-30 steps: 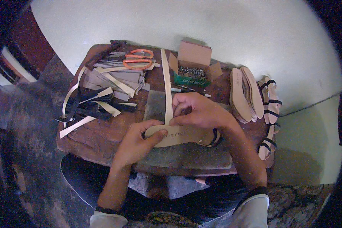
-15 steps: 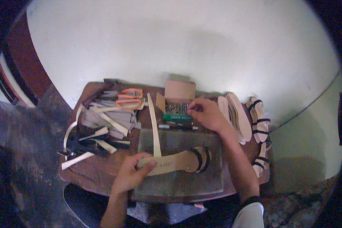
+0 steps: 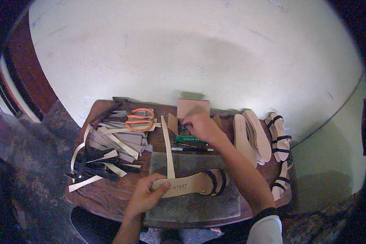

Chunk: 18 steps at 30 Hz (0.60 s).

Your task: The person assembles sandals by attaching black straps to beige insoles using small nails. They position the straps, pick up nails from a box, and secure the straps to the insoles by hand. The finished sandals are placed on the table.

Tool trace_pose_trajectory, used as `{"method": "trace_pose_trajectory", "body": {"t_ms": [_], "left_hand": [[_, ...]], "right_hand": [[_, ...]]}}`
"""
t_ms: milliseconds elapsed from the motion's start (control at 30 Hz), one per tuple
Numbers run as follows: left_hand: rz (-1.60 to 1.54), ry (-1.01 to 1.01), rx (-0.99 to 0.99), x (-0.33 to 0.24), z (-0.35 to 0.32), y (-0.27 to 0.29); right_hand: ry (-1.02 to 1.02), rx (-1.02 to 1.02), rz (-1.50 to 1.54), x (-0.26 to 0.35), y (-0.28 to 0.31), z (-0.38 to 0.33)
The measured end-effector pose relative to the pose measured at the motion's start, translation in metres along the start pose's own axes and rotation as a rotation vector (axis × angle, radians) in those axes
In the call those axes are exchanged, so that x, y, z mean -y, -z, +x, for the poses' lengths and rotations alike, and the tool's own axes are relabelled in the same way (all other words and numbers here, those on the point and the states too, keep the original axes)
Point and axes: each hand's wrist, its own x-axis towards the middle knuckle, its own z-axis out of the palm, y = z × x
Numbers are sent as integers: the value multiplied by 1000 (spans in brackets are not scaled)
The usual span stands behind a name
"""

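My left hand (image 3: 148, 194) pinches the heel end of a beige sandal sole (image 3: 191, 186), thumb on top. Two black straps (image 3: 218, 181) cross the sole's front end. The sandal lies over a dark square mat (image 3: 199, 209). A long pale strip (image 3: 168, 150) runs away from the sole's far edge. My right hand (image 3: 199, 127) reaches into an open cardboard box (image 3: 193, 109) with a green front. Its fingers are drawn together over small metal pieces (image 3: 184, 129), probably tacks; whatever is between the fingertips is hidden.
Orange-handled scissors (image 3: 140, 120) rest on a heap of grey and pale strips (image 3: 118, 140). Black straps (image 3: 97, 166) lie at the left. A pen (image 3: 191, 149) sits before the box. Stacked soles (image 3: 256, 138) and strapped sandals (image 3: 279, 140) line the right side. A wall (image 3: 183, 53) stands behind.
My right hand has moved left and deeper into the box, from its right edge. The left hand keeps its hold on the sandal sole. The whole view has shifted slightly.
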Motion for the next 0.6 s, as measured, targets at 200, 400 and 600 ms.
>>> {"method": "trace_pose_trajectory", "body": {"t_ms": [200,400,600], "left_hand": [[34,-60,-15,-1,-2,1],[17,-54,-4,3,-3,3],[3,-91,-47,0,-6,-1]], "right_hand": [[32,-1,-171,-2,-15,6],[35,33,-127,4,-8,5],[-15,-119,267,13,14,-13]]}}
